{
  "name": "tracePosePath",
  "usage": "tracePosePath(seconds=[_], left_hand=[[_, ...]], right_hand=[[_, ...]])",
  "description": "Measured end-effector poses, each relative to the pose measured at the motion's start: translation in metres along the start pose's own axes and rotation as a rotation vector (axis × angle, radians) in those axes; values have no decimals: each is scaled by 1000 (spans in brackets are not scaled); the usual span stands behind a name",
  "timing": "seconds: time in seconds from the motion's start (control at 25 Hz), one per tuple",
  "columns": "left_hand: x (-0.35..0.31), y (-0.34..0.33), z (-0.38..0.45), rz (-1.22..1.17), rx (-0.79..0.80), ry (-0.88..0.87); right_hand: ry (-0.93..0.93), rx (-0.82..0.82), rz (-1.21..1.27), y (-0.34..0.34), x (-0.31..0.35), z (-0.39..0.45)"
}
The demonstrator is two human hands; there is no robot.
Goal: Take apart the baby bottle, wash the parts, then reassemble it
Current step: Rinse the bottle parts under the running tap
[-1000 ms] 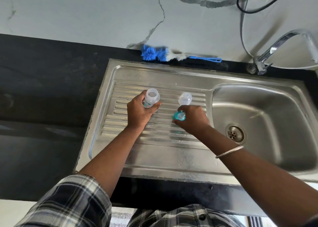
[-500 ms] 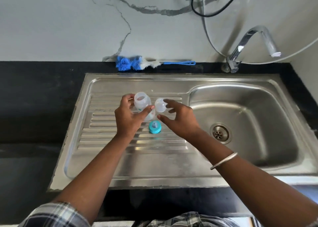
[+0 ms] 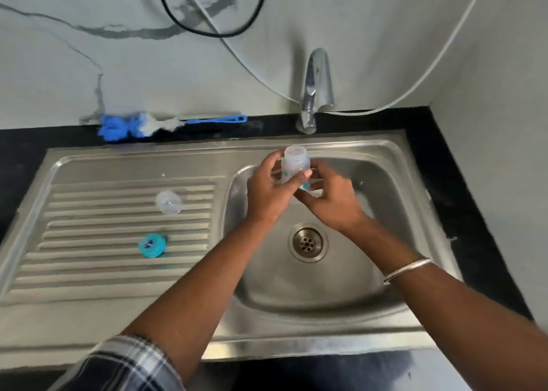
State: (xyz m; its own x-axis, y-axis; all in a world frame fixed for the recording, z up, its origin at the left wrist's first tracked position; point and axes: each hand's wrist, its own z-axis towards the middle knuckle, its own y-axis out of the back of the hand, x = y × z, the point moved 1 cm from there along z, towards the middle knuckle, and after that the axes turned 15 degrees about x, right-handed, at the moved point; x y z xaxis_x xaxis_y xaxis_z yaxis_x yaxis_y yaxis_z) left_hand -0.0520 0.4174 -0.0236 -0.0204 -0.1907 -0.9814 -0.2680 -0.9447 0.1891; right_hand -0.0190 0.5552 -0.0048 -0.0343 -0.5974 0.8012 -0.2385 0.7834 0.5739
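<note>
The clear baby bottle body (image 3: 295, 165), open at the top, is upright over the sink basin (image 3: 385, 242), just below the tap (image 3: 315, 91). My left hand (image 3: 269, 191) grips its side, thumb across the front. My right hand (image 3: 332, 200) holds it from below and the right, fingers curled around its base. The clear cap (image 3: 169, 202) lies on the ribbed drainboard (image 3: 89, 242). The teal screw ring with the teat (image 3: 151, 244) sits nearer me on the same drainboard.
A blue and white bottle brush (image 3: 148, 123) lies on the black counter behind the drainboard. The drain (image 3: 308, 241) is in the basin's middle. A black cable and a white hose hang on the wall. The black counter (image 3: 462, 200) borders the sink on the right.
Both hands carried the bottle body rightward from the drainboard to above the basin under the tap. My right hand let go of the cap, which now lies on the drainboard with the teal ring.
</note>
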Motion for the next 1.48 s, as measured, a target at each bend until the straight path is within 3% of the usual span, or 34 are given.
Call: tracePosePath(seconds=[0.12, 0.24, 0.4, 0.64, 0.88, 0.96, 1.16, 1.24, 1.36, 1.48], left_hand=[[4, -22, 15, -32, 30, 28], [3, -30, 21, 0, 65, 32], [5, -31, 29, 41, 49, 54], [14, -27, 37, 38, 47, 56], [8, -29, 38, 33, 68, 39], [8, -28, 40, 28, 69, 43], [12, -30, 41, -39, 85, 40], [11, -31, 40, -37, 111, 42], [8, -32, 35, 122, 153, 9], [4, -18, 33, 214, 187, -32]], right_hand=[[-24, -66, 167, 38, -20, 21], [10, -192, 76, 73, -17, 63], [13, -80, -94, 90, 4, 106], [-17, -92, -220, 90, 4, 130], [-14, -3, -354, 81, 7, 144], [-29, 27, -304, 80, 7, 148], [-91, -206, 113, 69, 3, 86], [-60, -108, 65, 51, -7, 56], [56, 33, -223, 31, -16, 50], [222, 134, -241, 34, -18, 58]])
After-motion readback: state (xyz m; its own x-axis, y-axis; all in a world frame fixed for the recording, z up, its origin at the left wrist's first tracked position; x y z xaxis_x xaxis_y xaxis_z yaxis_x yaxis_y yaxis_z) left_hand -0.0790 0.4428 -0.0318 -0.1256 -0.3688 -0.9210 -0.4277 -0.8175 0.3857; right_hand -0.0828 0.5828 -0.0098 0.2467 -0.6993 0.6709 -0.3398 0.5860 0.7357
